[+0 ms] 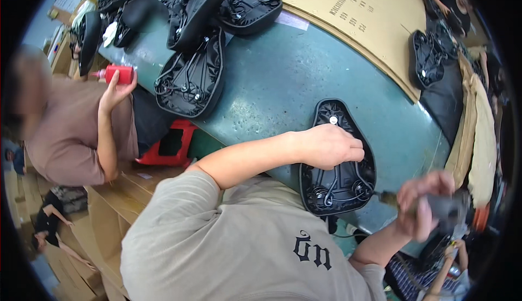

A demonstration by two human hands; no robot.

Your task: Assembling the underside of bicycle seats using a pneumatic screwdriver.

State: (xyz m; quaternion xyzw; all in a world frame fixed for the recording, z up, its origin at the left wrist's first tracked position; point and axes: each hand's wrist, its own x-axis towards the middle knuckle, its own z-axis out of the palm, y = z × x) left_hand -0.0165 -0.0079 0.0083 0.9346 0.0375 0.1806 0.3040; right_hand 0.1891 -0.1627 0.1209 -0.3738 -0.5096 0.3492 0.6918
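Note:
A black bicycle saddle point(340, 189) lies upside down on the green table in front of me, with its metal rails and coil springs showing. My left hand point(329, 146) is over the saddle's middle, fingers curled closed. Whatever they pinch is hidden beneath them. A round pale spot point(333, 120) shows near the saddle's narrow end. My right hand point(424, 203), smeared by motion, is wrapped round a power screwdriver point(448, 209) beside the saddle's right edge. The tool's slim front end points left at the spring in the wide end; whether it touches cannot be made out.
More upturned saddles point(190, 78) are piled at the far left of the table point(283, 72). A large cardboard sheet point(348, 13) lies along the far side. To the left, a co-worker's hand holds a red bottle point(118, 75) near a red stool point(174, 143). Other people are at right.

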